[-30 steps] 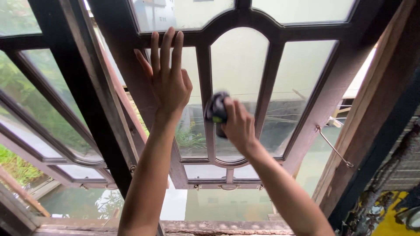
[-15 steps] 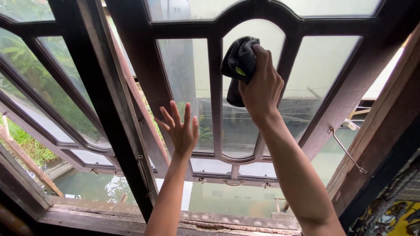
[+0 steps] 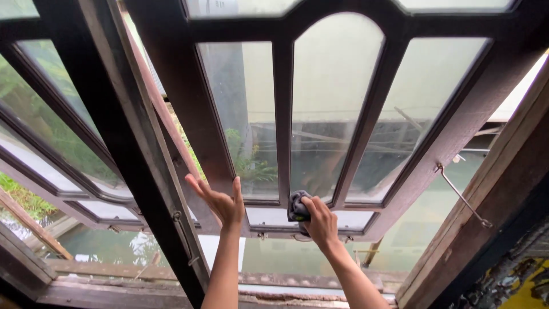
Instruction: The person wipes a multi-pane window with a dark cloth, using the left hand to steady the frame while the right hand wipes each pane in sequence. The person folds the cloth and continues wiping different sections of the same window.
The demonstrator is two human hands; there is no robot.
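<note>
A dark wooden window sash with several glass panes stands swung outward in front of me. My right hand is closed around a dark grey cloth and presses it on the bottom of the arched middle pane. My left hand rests with fingers spread against the sash's lower left stile, holding nothing.
A second dark sash stands open to the left. A metal stay hook hangs at the right by the wooden frame. The worn wooden sill runs below. Water and green plants lie outside.
My right hand has slid the cloth from the top of the arched pane down to its bottom edge. My left hand has dropped lower on the sash.
</note>
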